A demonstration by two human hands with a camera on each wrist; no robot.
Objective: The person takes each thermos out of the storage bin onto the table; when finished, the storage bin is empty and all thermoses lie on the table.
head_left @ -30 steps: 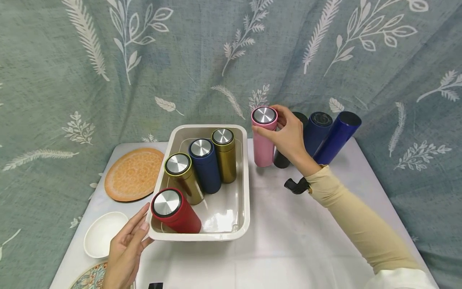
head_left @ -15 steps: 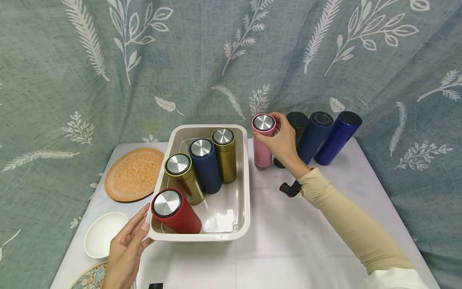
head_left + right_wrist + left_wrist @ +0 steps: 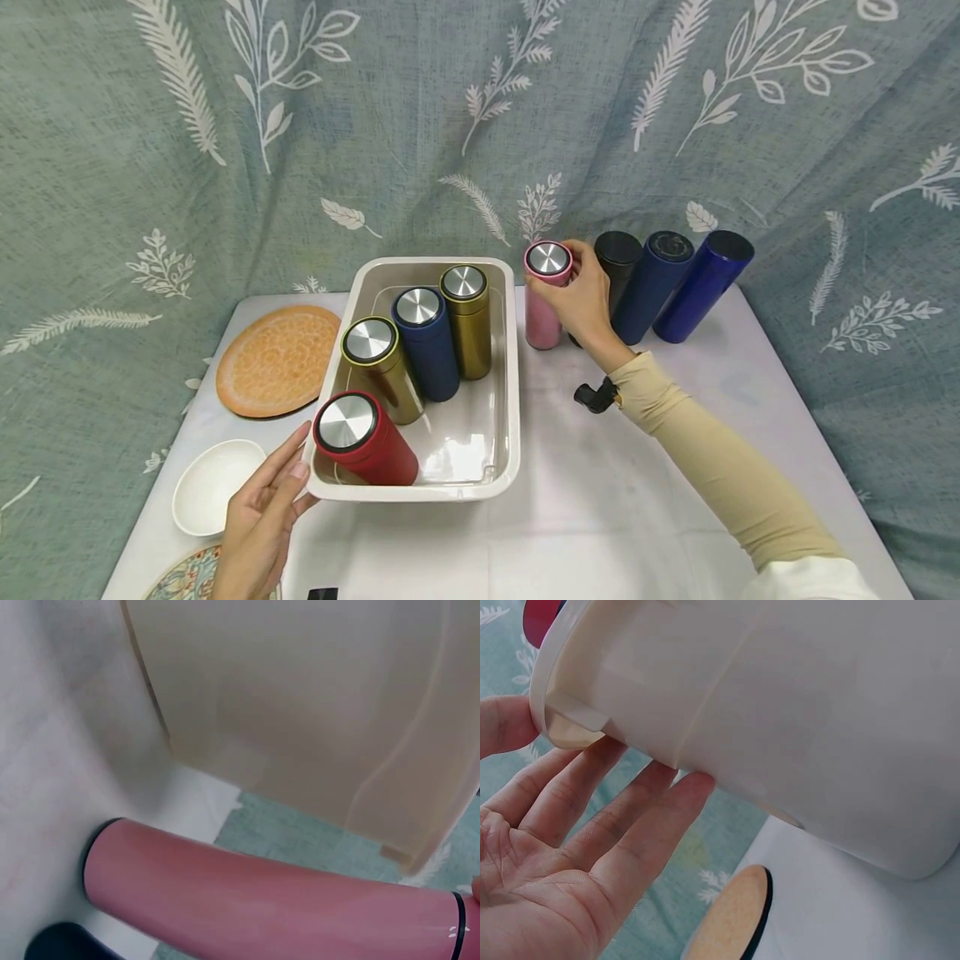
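Note:
My right hand grips a pink thermos bottle around its upper end, just right of a cream plastic bin. The bottle stands upright with a silver lid; in the right wrist view its dark-rimmed base is at the white tabletop. My left hand holds the bin's near left corner, thumb at the rim and fingertips against the outer wall below. Inside the bin stand a red bottle, two gold bottles and a blue bottle.
Right of the pink bottle stand a black bottle, a navy bottle and a glossy blue bottle. Left of the bin lie an orange round mat, a white bowl and a patterned plate. A curtain hangs behind.
My right hand has lowered the pink bottle a little toward the tabletop, uncovering more of the black bottle. My left hand and the bin have stayed where they were.

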